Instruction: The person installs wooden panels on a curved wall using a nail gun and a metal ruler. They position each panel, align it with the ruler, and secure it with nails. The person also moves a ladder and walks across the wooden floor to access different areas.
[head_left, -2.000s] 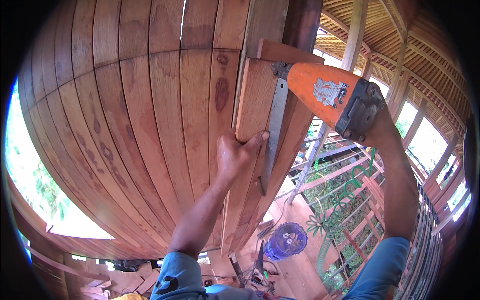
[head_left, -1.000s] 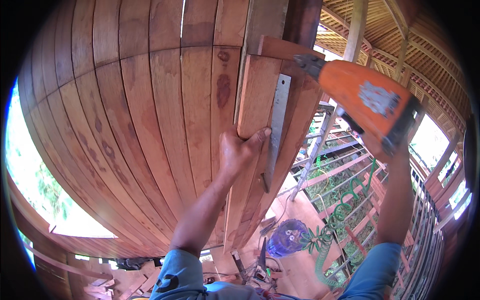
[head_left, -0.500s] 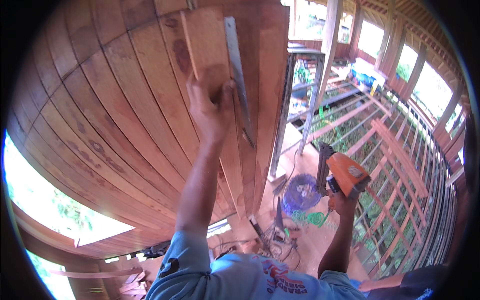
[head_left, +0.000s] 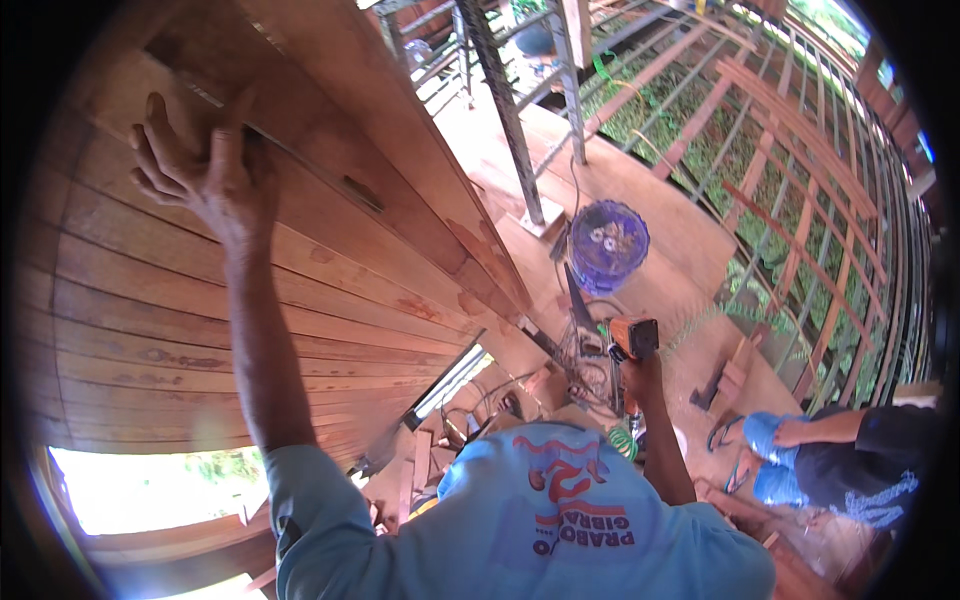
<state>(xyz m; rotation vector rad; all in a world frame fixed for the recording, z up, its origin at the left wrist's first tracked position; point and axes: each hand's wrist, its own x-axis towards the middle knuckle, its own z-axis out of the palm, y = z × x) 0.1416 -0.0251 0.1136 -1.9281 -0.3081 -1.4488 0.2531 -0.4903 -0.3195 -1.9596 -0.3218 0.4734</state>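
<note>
My left hand is raised against a wall of reddish-brown wooden planks. Its fingers are spread, with the palm side toward the boards. Beside the thumb, a thin metal strip lies along a dark seam between planks; the hand hides part of it. Lower down and close to my body, my right hand grips an orange and black nail gun. A green coiled air hose hangs below the gun.
A purple translucent basin with small items stands on the plywood floor. A metal scaffold leg rises beside the wall. Cords and tools lie near my body. Another person sits or crouches at right. Open floor joists stretch beyond.
My left hand has let go of the short board it gripped and opened its fingers. My right hand has lowered the nail gun toward my body. The view has shifted; the other person shows more.
</note>
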